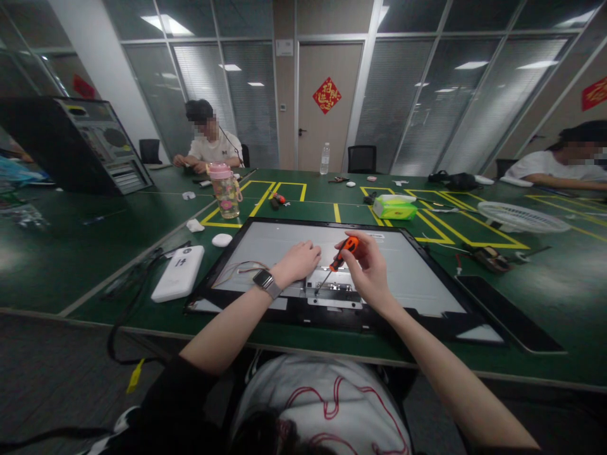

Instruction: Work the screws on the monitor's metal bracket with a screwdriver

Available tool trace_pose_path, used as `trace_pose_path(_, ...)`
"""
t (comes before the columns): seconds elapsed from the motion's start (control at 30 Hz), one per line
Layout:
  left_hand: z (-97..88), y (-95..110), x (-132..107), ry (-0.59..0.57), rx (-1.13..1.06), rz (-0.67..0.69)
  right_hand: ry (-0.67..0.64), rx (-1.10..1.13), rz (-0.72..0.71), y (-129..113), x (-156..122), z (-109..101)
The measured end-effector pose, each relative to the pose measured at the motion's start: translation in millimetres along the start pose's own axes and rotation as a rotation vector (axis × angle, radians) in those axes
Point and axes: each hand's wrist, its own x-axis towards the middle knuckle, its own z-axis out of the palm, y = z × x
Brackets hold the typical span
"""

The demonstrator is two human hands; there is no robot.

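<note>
A screwdriver (343,253) with an orange and black handle is gripped in the closed fingers of my right hand (372,272). It leans, its thin shaft slanting down left to a metal bracket (334,294) near the front edge of a monitor panel (408,278). Whether the tip sits in a screw is too small to tell. My left hand (298,260) rests on the panel's grey back, just beside the bracket, its fingers stretched forward and holding nothing visible. Thin cables (241,268) lie across the panel left of that hand.
A white power bank (179,273), a round white case (222,240) and a pink-lidded bottle (224,191) stand left. On the right are a black bar-shaped part (509,313), a green packet (394,207) and a racket (521,217). A computer case (71,145) stands far left; two people sit across.
</note>
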Motion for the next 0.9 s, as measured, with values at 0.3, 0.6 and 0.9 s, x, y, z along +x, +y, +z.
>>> trace_pose_path(0.3, -2.0, 1, 0, -0.005, 0.028, 0.005, 0.008, -0.021, -0.025, -1, 0, 0)
trace_pose_path(0.6, -1.4, -1, 0, -0.015, -0.052, -0.021, -0.204, 0.212, 0.084, -7, 4, -5)
trace_pose_path(0.9, -3.3, 1, -2, -0.001, -0.014, -0.019, -0.172, 0.5, 0.247, -2, 13, -10)
